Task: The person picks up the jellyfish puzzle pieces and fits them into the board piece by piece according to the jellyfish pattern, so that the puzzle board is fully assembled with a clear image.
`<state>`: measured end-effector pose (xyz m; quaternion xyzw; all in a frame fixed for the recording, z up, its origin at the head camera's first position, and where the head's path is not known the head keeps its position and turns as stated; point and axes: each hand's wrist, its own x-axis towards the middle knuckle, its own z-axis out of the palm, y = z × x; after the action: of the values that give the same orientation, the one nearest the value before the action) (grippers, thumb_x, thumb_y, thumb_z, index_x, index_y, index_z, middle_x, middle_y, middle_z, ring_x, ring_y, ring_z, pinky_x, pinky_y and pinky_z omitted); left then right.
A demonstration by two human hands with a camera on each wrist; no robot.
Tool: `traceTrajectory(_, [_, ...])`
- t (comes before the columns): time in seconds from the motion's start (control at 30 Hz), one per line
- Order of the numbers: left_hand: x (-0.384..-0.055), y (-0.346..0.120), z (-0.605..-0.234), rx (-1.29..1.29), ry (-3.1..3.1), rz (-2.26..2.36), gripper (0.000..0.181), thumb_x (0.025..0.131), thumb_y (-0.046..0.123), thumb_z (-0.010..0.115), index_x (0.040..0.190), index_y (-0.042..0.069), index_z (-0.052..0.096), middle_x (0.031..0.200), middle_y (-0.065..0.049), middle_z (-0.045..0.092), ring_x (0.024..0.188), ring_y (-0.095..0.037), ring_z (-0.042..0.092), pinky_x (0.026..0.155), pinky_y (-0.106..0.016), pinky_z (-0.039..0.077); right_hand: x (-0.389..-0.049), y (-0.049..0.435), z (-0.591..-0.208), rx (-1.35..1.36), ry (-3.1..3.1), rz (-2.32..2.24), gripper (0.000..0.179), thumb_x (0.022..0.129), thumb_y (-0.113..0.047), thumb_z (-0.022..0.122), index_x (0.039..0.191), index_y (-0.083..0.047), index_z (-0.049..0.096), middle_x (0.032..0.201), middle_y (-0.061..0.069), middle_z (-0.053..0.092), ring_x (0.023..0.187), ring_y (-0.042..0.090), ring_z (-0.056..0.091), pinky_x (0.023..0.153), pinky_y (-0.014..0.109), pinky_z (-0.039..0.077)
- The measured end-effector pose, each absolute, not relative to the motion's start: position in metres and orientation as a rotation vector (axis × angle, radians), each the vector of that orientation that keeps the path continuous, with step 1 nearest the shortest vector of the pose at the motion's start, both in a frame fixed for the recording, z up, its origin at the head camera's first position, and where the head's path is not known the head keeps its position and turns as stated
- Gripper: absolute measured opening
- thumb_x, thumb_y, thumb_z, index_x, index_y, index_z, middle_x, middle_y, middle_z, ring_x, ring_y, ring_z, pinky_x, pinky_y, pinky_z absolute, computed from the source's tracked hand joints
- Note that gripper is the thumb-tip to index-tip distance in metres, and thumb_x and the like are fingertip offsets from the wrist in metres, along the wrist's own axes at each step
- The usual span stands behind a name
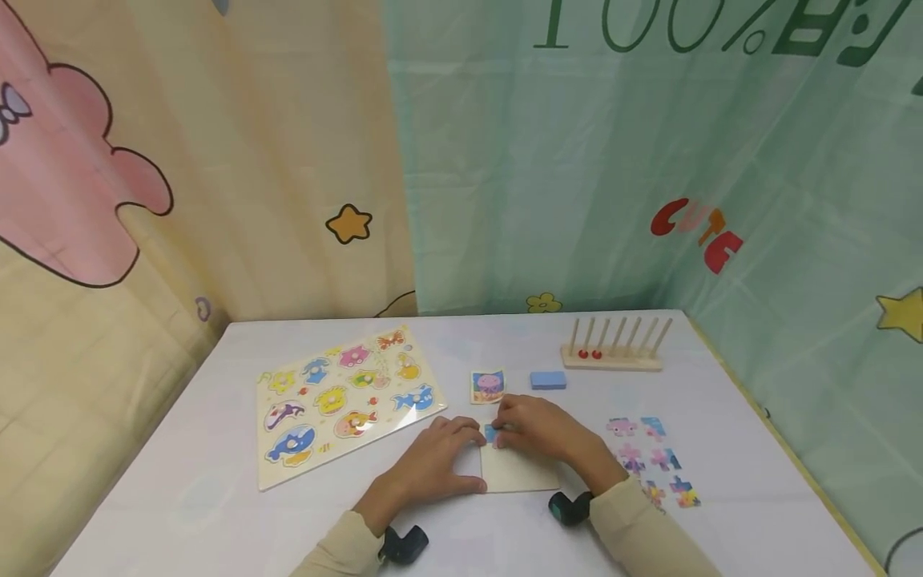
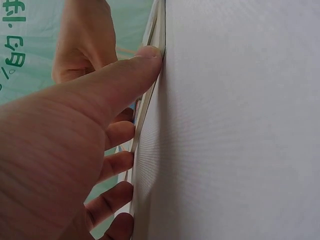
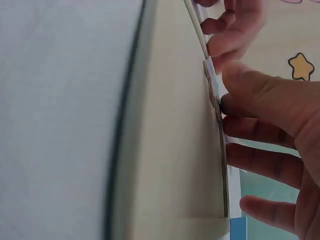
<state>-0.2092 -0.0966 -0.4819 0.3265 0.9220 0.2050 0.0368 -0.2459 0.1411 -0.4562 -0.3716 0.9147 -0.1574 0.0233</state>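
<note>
A pale wooden puzzle board [image 1: 519, 474] lies flat in front of me in the head view. Along its left side rests my left hand [image 1: 436, 458], thumb against the near left edge and fingers by the far left corner. My right hand [image 1: 544, 430] reaches over the board, its thumb and fingertips pinching a small blue puzzle piece [image 1: 491, 433] at the far left corner. The right wrist view shows that piece [image 3: 212, 85] edge-on, slightly tilted in the board under the thumb. My right palm hides part of the board.
Several loose puzzle pieces [image 1: 659, 458] lie right of the board. Beyond it are a pink-creature picture card [image 1: 489, 386], a blue block [image 1: 548, 381] and a wooden peg rack [image 1: 613, 363] with red beads. An animal knob puzzle [image 1: 324, 425] lies to the left.
</note>
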Motion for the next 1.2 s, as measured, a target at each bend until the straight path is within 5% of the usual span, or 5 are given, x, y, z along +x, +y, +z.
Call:
traceTrajectory(0.2, [-0.209, -0.097, -0.482, 1.047, 2.849, 0.636, 0.059, 0.082, 0.055, 0.078, 0.128, 0.020, 0.064, 0.141, 0.003, 0.054, 0.121, -0.020, 0.047, 0.102, -0.040, 0.041, -0.244, 0.184, -0.442, -1.050, 2.757, -0.709, 0.048, 0.093, -0.027, 0.075, 0.135, -0.006, 0.063, 0.129, 0.005, 0.065, 0.120, 0.025, 0.059, 0.100, 0.046, 0.048])
traceTrajectory(0.57, [-0.208, -0.100, -0.481, 1.022, 2.839, 0.655, 0.061, 0.083, 0.056, 0.077, 0.130, 0.020, 0.063, 0.143, 0.004, 0.051, 0.121, -0.018, 0.045, 0.101, -0.039, 0.042, -0.229, 0.319, -0.451, -0.681, 2.951, -0.661, 0.026, 0.086, -0.012, 0.080, 0.110, -0.004, 0.072, 0.110, 0.008, 0.066, 0.109, 0.038, 0.060, 0.094, 0.057, 0.046])
traceTrajectory(1.03, [-0.209, -0.098, -0.482, 1.025, 2.816, 0.689, 0.059, 0.082, 0.055, 0.079, 0.128, 0.021, 0.063, 0.143, 0.004, 0.052, 0.122, -0.018, 0.046, 0.101, -0.039, 0.042, -0.223, 0.322, -0.463, -0.614, 3.099, -0.573, 0.015, 0.086, -0.017, 0.080, 0.100, -0.016, 0.074, 0.107, 0.002, 0.066, 0.110, 0.037, 0.061, 0.098, 0.076, 0.028])
traceTrajectory(1.2, [-0.209, -0.098, -0.482, 1.018, 2.820, 0.680, 0.060, 0.082, 0.056, 0.078, 0.128, 0.021, 0.063, 0.143, 0.004, 0.052, 0.122, -0.018, 0.046, 0.101, -0.039, 0.041, -0.223, 0.322, -0.462, -0.677, 3.107, -0.598, 0.016, 0.087, -0.017, 0.080, 0.101, -0.015, 0.074, 0.104, -0.001, 0.066, 0.107, 0.034, 0.062, 0.098, 0.071, 0.034])
